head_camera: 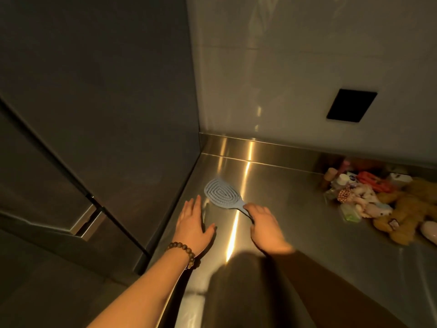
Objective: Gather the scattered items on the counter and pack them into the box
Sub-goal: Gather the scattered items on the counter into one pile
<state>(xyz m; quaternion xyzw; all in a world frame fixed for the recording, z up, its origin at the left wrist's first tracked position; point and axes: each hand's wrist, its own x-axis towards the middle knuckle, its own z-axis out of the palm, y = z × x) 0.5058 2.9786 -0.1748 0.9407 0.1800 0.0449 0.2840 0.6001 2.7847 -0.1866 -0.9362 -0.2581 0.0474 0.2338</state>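
Note:
A pale blue hairbrush (221, 191) with an oval vented head lies near the left end of the steel counter (283, 197). My right hand (264, 224) is closed around its handle. My left hand (192, 224), with a bead bracelet on the wrist, rests flat and open on the counter just left of the brush. At the right edge of the view sits a heap of items (369, 197): small bottles, a red object, a little doll and a brown plush bear (406, 214). No box is in view.
A tall dark cabinet or fridge side (106, 114) stands against the counter's left end. A pale wall with a black rectangular panel (351, 105) runs behind the counter's raised steel backsplash (260, 147). The scene is dim.

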